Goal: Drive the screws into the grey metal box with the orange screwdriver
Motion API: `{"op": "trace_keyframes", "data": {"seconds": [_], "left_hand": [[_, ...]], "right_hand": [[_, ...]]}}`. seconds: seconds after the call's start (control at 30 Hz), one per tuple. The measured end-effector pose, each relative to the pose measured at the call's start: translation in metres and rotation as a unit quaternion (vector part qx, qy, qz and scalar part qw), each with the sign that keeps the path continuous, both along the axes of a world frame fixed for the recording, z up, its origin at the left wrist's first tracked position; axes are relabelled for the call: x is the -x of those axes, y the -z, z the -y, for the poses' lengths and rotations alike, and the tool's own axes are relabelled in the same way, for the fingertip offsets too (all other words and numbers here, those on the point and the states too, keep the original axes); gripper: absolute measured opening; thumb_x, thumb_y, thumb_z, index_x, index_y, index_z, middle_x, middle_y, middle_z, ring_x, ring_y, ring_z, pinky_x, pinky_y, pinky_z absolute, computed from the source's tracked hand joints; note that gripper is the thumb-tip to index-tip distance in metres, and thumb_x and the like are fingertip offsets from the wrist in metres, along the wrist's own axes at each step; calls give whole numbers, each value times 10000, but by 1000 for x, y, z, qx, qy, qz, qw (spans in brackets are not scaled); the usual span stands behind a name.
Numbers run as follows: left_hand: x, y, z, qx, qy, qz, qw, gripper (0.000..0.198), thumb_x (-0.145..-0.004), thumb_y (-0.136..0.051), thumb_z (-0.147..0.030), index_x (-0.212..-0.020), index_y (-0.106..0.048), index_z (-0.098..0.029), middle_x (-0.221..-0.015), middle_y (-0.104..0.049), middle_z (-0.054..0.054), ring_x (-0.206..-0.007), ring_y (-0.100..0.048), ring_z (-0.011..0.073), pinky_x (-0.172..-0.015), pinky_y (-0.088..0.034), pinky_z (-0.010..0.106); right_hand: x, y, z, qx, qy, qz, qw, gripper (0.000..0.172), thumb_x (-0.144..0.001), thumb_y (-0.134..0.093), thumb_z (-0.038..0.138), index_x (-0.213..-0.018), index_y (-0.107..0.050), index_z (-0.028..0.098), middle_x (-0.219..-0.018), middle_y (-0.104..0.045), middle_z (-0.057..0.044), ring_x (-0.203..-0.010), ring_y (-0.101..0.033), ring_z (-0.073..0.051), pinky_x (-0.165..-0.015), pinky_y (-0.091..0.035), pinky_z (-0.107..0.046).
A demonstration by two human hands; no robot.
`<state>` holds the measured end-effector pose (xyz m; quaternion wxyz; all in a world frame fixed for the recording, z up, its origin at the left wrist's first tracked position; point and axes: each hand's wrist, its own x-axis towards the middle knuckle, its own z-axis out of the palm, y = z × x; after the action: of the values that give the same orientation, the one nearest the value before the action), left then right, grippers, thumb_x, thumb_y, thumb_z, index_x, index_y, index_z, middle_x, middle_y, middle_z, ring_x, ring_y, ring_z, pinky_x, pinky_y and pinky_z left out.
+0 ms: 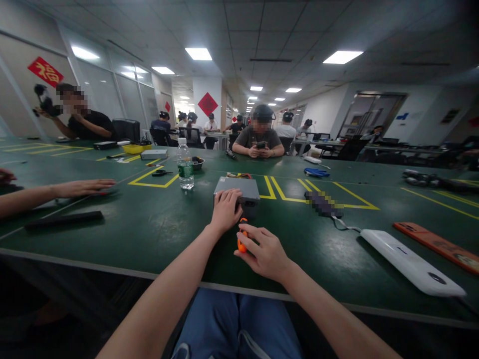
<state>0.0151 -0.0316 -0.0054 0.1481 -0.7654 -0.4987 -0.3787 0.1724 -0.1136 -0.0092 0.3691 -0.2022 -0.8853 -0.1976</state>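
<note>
A grey metal computer power supply (245, 187) sits on the green table, with coloured wires at its far side and a socket on its near face. My left hand (226, 210) grips its near left part, fingers laid over the top and edge. Just in front of the box, my right hand (266, 252) holds a screwdriver (242, 243) with an orange and black handle between thumb and fingers. The screwdriver's tip is too hard to make out, so I cannot tell whether it touches the box.
A water bottle (185, 167) stands left of the power supply, before a small bowl (197, 162). At right lie a white power bank (411, 262) and an orange phone (437, 244). Another person's hand (88, 187) rests at left. A person (262, 137) sits opposite.
</note>
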Motion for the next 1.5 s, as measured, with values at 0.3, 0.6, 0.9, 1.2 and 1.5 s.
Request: {"op": "trace_keyframes", "data": {"seconds": [0.3,0.6,0.9,1.2,1.5], "left_hand": [[0,0,-1,6,-1,7,1000,327,-786,-470,-201,-1111,-493,-227,-1249,-532,30,-1193,-416,196,-1050,-219,401],[1,1,-1,0,4,7,1000,326,-784,-470,-198,-1108,-486,-229,-1249,-531,18,-1194,-413,189,-1053,-218,388],[1,3,-3,-8,5,10,1000,316,-780,-480,-204,-1095,-486,-231,-1234,-540,15,-1179,-424,187,-1047,-219,388],[1,4,-3,-1,-1,12,1000,321,-778,-476,-198,-1097,-489,-232,-1244,-532,15,-1193,-411,185,-1052,-218,386],[1,2,-3,5,-2,13,1000,333,-770,-483,-188,-1099,-491,-236,-1244,-531,12,-1186,-417,182,-1053,-220,380]], "right_hand": [[1,1,0,31,-3,14,999,327,-858,-472,343,-1087,-497,110,-1094,-554,-164,-915,-571,-216,-760,-492,-336],[-1,4,-1,2,11,-22,1000,235,-854,-501,339,-942,-536,124,-1068,-568,-174,-882,-581,-207,-706,-492,-317],[-1,-4,3,13,-2,52,999,286,-889,-424,292,-1115,-531,152,-1139,-512,-163,-994,-535,-208,-773,-480,-315],[-2,6,-1,-22,13,8,1000,139,-851,-490,250,-803,-551,135,-1013,-608,-137,-763,-585,-163,-662,-484,-282],[1,-2,2,-43,20,67,997,298,-877,-456,250,-1145,-515,135,-1132,-541,-174,-960,-565,-202,-760,-480,-294]]}}
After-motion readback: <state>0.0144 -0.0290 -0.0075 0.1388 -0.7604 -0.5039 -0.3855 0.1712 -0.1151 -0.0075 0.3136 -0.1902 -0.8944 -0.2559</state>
